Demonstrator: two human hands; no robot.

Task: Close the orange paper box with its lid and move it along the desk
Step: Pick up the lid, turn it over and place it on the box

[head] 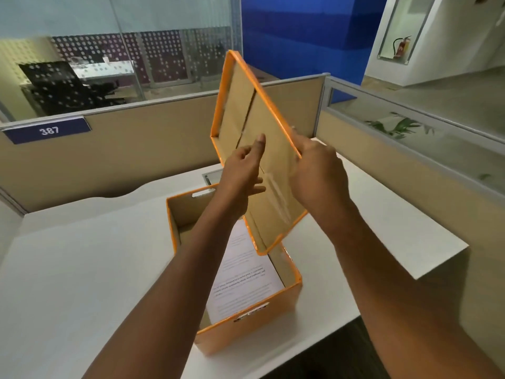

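Observation:
The orange paper box (246, 326) stands open on the white desk (82, 269), with printed white sheets (243, 272) lying inside. Above it the orange-rimmed lid (246, 110) is held tilted, almost upright, its brown inner face turned towards me. My left hand (243, 170) grips the lid's left edge, thumb pressed on the inner face. My right hand (317, 173) holds the lid's right rim. The lid's lower corner hangs just over the box's right side.
Beige cubicle partitions (153, 143) close the desk at the back and right, one with a blue plate reading 387 (49, 130). A cable cut-out (211, 177) sits behind the box. The desk's right edge (437, 266) drops off near my right forearm.

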